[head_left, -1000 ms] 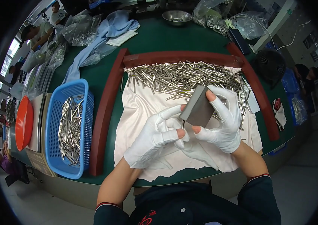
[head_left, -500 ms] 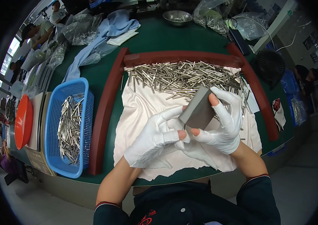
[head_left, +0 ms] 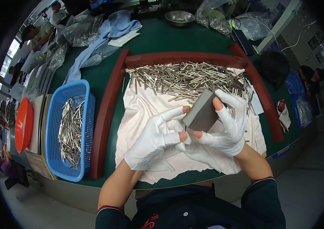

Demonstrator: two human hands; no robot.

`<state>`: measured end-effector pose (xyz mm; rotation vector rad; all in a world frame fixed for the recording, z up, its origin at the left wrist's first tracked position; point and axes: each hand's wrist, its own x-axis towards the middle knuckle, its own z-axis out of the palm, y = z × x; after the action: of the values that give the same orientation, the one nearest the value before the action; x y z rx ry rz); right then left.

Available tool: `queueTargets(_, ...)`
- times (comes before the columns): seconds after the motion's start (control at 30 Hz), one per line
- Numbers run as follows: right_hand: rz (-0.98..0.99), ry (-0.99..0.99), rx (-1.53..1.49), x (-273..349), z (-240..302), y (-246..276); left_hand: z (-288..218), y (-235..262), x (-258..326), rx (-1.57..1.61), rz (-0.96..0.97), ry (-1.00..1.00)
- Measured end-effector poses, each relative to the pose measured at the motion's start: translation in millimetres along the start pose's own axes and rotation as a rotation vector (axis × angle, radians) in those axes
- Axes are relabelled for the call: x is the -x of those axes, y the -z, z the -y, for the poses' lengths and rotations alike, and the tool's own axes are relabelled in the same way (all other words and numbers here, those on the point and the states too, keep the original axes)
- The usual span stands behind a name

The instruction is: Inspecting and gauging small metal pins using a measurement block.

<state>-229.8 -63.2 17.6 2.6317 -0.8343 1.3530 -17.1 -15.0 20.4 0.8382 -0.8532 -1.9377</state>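
Note:
A grey rectangular block is tilted up over the pale cloth, gripped by my right hand along its right side, fingertips above and thumb below. My left hand is beside the block's left edge, index finger and thumb apart, the other fingers curled. A thin dark sliver shows by the left thumb tip, too small to name. Both hands wear white gloves with some bare fingertips. Beyond them a heap of thin metal pins lies across the cloth's far part.
A dark red frame borders the cloth on three sides. At left stand a blue basket of metal pins and a red bowl. A metal bowl, a blue cloth and plastic bags lie farther back.
My left hand has shifted slightly left, away from the block, its fingertips now a little apart from the edge. The block and right hand have hardly moved.

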Motion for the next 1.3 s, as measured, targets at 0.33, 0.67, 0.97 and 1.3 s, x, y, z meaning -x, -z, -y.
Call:
queueTargets(0.33,-0.077,-0.026,0.029,2,-13,1,-11,-9,4,0.062,-0.106,-0.058)
queueTargets(0.67,-0.066,0.091,0.061,1,-7,-4,-5,-2,2,0.156,-0.009,-0.034)
queueTargets(0.97,-0.088,0.086,0.027,0,-3,-3,1,-8,-2,0.18,0.006,-0.016)
queueTargets(1.3,-0.104,0.086,0.032,-3,1,-3,1,-5,1,0.135,0.022,0.021)
